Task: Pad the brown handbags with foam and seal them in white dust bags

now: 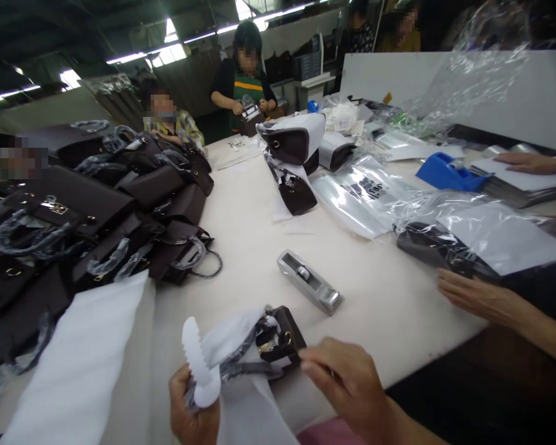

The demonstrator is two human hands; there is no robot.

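Observation:
Low in the view, a dark brown handbag (287, 337) lies on its side with white wrapping sheet (234, 334) around it and clear film on its handles. My left hand (194, 405) is closed around a white plastic strip with a toothed edge (195, 355), beside the film-wrapped handles. My right hand (347, 377) is at the bag's right end, thumb and forefinger pinched close together against its edge. Whatever lies between those fingertips is too small to make out. Beyond the bag, a grey tape dispenser (309, 281) rests on the table.
Dark handbags (92, 198) are piled at left, behind a white foam sheet stack (81, 358). More bags (291, 148), clear plastic bags (361, 191) and a blue tape dispenser (449, 173) stand farther back. At right, a co-worker's hand (482, 300) is beside a plastic-covered bag. Other people work beyond.

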